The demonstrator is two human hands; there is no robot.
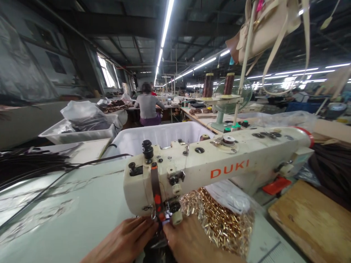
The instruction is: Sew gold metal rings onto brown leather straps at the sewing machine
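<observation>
My left hand (128,237) is at the left of the sewing machine's needle area, fingers together and bent over a dark piece of material (157,254). From the other side my right hand (189,237) closes in, its thumb and fingers pinched on the same piece just below the needle. The white sewing machine (197,164) carries orange "DUKI" lettering. A dark strap with orange marks (157,193) runs down the front of its head. My fingers and the machine head hide the needle tip and most of the material.
A clear bag of gold metal clasps (219,223) lies under the machine arm. Long dark strips (33,160) are heaped at left. Behind stand a white bin (159,131), thread cones (208,86) and a fan (233,96). A wooden board (309,219) sits at right. One person sits farther back.
</observation>
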